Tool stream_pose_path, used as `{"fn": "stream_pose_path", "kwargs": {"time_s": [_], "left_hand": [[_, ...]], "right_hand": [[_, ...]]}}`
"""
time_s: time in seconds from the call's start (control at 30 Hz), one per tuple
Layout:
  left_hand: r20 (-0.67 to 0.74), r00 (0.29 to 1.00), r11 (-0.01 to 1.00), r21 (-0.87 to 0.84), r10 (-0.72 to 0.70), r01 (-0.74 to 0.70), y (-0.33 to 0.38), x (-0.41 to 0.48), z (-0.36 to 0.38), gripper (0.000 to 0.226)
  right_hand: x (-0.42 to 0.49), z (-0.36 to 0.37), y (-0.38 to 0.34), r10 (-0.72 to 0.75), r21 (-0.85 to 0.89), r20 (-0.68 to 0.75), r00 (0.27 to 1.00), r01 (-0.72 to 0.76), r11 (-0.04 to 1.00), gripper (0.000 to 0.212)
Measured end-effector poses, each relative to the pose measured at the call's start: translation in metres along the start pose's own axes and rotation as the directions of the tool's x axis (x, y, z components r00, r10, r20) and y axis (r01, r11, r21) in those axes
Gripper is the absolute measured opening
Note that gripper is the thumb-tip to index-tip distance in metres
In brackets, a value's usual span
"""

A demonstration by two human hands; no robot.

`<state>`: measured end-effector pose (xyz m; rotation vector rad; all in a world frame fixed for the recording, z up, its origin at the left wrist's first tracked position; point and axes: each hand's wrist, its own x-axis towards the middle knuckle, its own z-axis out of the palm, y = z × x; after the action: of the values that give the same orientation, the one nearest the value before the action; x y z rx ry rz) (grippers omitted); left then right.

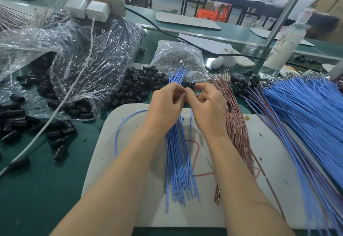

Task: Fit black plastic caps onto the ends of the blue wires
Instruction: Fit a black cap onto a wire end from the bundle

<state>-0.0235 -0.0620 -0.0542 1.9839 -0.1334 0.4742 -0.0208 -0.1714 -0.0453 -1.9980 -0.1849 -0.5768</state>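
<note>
Head cam looks mid-fit: left hand [167,102] has its grip closed round the blue wires [177,76], right hand [206,104] pinching a black cap [191,85] above the white mat's [269,161] far edge, so next is probably a straight push-on, with little open room between cap pile [137,87] and pink wires [237,124].

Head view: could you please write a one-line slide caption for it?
The left hand grips a bundle of blue wires while the right hand pinches a black cap.
</note>
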Motion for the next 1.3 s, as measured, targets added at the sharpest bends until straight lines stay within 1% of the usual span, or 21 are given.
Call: {"fn": "stream_pose_path", "kwargs": {"time_s": [0.2,0.53,0.87,0.93,1.03,1.1,1.3], "left_hand": [[0.034,0.999,1.000,0.017,0.016,-0.016,-0.0004,0.0006,-0.0001,0.012],[0.018,1.000,0.998,0.066,-0.013,0.012,-0.0039,-0.0001,0.0025,0.008],[0.029,0.999,0.996,0.090,-0.016,0.014,-0.0060,-0.0017,0.0045,0.010],[0.051,0.999,0.997,0.072,-0.012,0.009,-0.0058,-0.0021,0.0038,0.010],[0.090,0.996,0.999,0.044,-0.005,0.001,-0.0044,-0.0033,0.0035,0.008],[0.094,0.996,0.999,0.040,0.003,-0.006,-0.0040,-0.0035,0.0036,0.008],[0.075,0.997,0.997,0.076,0.018,-0.024,-0.0054,-0.0032,0.0044,0.006]], "right_hand": [[0.0004,0.0001,0.0009,-0.004,0.008,-0.003,1.000,0.004,1.000,0.010],[0.0014,-0.0011,0.0013,-0.051,-0.006,-0.051,0.997,0.050,0.999,0.010],[-0.0014,0.0010,-0.0002,-0.099,-0.034,-0.100,0.990,0.096,0.995,0.009],[0.0004,-0.0008,0.0003,-0.074,-0.028,-0.078,0.994,0.072,0.997,0.010],[0.0046,-0.0048,0.0036,0.032,0.029,0.007,0.999,-0.032,0.999,0.009],[0.0061,-0.0066,0.0053,0.075,0.053,0.045,0.996,-0.077,0.996,0.007],[0.0072,-0.0065,0.0057,0.127,0.075,0.079,0.989,-0.133,0.988,0.018]]}}
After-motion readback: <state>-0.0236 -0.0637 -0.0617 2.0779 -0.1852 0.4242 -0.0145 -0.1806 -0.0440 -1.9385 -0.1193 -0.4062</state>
